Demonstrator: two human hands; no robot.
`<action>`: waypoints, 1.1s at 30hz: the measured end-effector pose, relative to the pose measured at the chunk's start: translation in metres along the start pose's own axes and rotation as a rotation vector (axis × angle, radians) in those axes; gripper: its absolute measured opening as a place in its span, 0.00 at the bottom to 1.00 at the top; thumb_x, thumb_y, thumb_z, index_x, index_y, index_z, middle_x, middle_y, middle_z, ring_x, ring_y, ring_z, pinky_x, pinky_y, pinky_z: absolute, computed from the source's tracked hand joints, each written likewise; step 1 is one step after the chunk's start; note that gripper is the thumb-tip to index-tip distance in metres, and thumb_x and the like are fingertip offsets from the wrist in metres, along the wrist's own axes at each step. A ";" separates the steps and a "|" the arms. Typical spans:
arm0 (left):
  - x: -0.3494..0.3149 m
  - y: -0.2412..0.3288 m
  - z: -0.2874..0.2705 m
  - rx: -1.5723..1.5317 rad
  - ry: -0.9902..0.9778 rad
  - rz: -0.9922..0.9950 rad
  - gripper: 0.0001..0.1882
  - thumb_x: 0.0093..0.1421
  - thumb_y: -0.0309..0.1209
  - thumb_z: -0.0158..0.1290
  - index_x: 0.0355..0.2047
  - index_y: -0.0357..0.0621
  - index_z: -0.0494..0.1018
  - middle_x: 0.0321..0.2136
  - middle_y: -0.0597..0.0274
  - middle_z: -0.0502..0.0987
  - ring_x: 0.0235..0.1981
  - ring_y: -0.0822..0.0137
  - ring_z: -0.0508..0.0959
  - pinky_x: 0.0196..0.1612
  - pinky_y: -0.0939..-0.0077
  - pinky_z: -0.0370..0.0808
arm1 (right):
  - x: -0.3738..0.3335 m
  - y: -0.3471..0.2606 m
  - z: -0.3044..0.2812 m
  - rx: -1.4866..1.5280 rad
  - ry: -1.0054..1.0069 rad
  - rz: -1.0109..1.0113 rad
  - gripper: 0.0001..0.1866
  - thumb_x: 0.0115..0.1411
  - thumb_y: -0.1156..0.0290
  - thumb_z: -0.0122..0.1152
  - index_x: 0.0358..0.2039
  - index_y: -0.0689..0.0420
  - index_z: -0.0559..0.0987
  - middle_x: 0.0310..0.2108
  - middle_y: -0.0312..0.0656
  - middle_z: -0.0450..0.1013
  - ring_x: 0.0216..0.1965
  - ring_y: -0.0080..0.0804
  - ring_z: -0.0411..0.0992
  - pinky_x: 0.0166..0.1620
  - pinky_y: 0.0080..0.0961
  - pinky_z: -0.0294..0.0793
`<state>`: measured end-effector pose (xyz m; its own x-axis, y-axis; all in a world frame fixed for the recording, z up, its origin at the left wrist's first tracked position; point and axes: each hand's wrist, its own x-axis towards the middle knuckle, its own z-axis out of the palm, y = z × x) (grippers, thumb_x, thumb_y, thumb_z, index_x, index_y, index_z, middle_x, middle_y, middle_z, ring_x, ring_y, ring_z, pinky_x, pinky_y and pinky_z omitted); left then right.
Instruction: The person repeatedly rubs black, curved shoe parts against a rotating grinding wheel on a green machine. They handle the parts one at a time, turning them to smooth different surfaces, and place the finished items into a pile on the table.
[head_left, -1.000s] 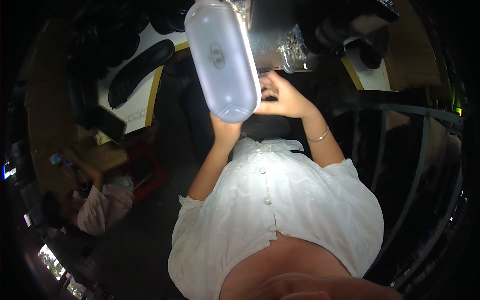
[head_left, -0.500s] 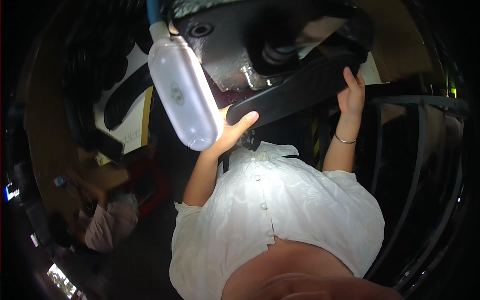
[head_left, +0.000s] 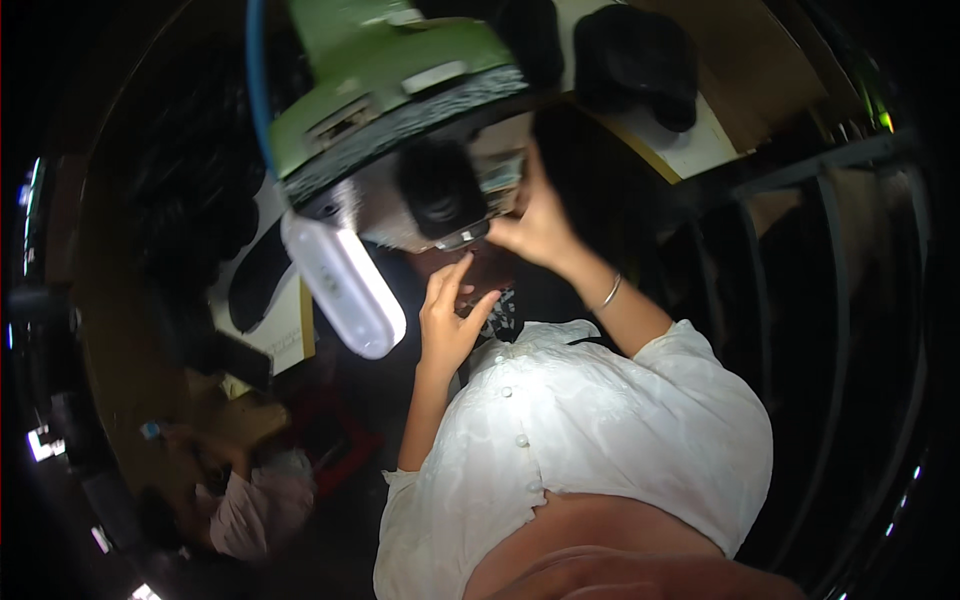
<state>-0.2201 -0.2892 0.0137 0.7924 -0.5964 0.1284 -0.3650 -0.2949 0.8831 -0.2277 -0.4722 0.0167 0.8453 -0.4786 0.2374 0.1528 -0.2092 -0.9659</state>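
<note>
My left hand (head_left: 447, 315) is raised just below the machine's underside, with fingers and thumb apart and nothing in it. My right hand (head_left: 540, 220), a bangle on its wrist, is at the right side of the green machine head (head_left: 400, 90). Its thumb and fingers are spread beside a small metal fitting (head_left: 502, 180); whether they touch it I cannot tell. A dark round part (head_left: 440, 190) sits under the head. Close to its lower left hangs a lit white lamp (head_left: 345, 285). The black strip seen earlier is in neither hand.
Black curved pieces (head_left: 635, 60) lie on a pale board at the far right, and another (head_left: 262, 280) lies on a board at left. Metal rails (head_left: 840, 270) stand at right. A person in a pale pink top (head_left: 262, 505) sits at lower left near a red stool (head_left: 335, 440).
Both hands have let go of the long black strip. My right hand has moved left to the machine head, and my left hand has turned fingers up. The view has shifted, showing more green casing.
</note>
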 end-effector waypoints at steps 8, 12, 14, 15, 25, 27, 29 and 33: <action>0.015 -0.065 -0.049 0.287 0.096 0.105 0.10 0.47 0.25 0.54 0.31 0.36 0.72 0.34 0.47 0.74 0.37 0.49 0.73 0.42 0.63 0.70 | 0.087 -0.023 -0.058 -0.068 0.347 -0.260 0.33 0.53 0.59 0.61 0.55 0.60 0.61 0.61 0.54 0.39 0.60 0.43 0.49 0.58 0.34 0.56; 0.065 -0.091 -0.121 0.699 0.384 0.109 0.30 0.46 0.28 0.55 0.52 0.40 0.60 0.52 0.45 0.62 0.57 0.47 0.57 0.58 0.58 0.54 | 0.052 -0.012 -0.039 -0.289 0.340 -0.245 0.28 0.53 0.69 0.59 0.54 0.57 0.63 0.61 0.53 0.39 0.61 0.45 0.48 0.56 0.38 0.59; 0.087 -0.094 -0.155 0.906 0.363 -0.007 0.39 0.43 0.28 0.55 0.57 0.46 0.53 0.57 0.48 0.55 0.61 0.49 0.50 0.59 0.47 0.46 | 0.031 0.018 -0.030 -0.178 0.262 -0.186 0.24 0.52 0.72 0.59 0.50 0.58 0.67 0.60 0.52 0.43 0.59 0.44 0.52 0.52 0.36 0.64; 0.095 -0.109 -0.173 0.922 0.323 -0.109 0.40 0.41 0.30 0.56 0.56 0.47 0.54 0.56 0.48 0.56 0.60 0.49 0.51 0.59 0.47 0.46 | 0.022 0.036 -0.026 -0.112 0.208 -0.167 0.22 0.51 0.74 0.59 0.48 0.59 0.69 0.60 0.52 0.46 0.58 0.43 0.54 0.50 0.34 0.67; 0.035 -0.021 -0.098 0.229 0.759 0.421 0.43 0.39 0.30 0.60 0.55 0.37 0.52 0.45 0.52 0.61 0.48 0.56 0.63 0.54 0.63 0.57 | -0.065 0.025 -0.008 -0.309 -0.347 0.067 0.40 0.45 0.64 0.65 0.57 0.56 0.58 0.58 0.49 0.53 0.56 0.43 0.58 0.48 0.34 0.68; 0.011 -0.010 -0.062 0.080 0.795 0.348 0.45 0.43 0.35 0.61 0.56 0.35 0.48 0.45 0.56 0.60 0.48 0.63 0.62 0.52 0.68 0.59 | -0.074 0.017 0.008 -0.282 -0.477 -0.016 0.47 0.44 0.63 0.67 0.60 0.55 0.50 0.61 0.50 0.45 0.61 0.46 0.49 0.56 0.34 0.59; -0.002 0.001 -0.029 -0.483 0.726 0.198 0.37 0.49 0.37 0.58 0.53 0.35 0.53 0.45 0.56 0.62 0.46 0.64 0.64 0.52 0.71 0.61 | -0.076 0.009 0.019 -0.274 -0.520 -0.057 0.42 0.46 0.69 0.64 0.59 0.56 0.53 0.61 0.50 0.47 0.61 0.45 0.50 0.59 0.32 0.56; -0.008 -0.017 -0.011 -0.657 0.495 0.241 0.40 0.47 0.50 0.59 0.51 0.34 0.56 0.42 0.57 0.64 0.41 0.68 0.68 0.44 0.76 0.67 | -0.071 0.025 -0.004 -0.082 -0.638 0.096 0.31 0.44 0.87 0.53 0.52 0.53 0.68 0.47 0.45 0.68 0.46 0.37 0.70 0.49 0.26 0.69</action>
<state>-0.2146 -0.2708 0.0025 0.9076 -0.1472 0.3932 -0.3148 0.3811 0.8693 -0.2863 -0.4466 -0.0240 0.9952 0.0962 0.0175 0.0427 -0.2671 -0.9627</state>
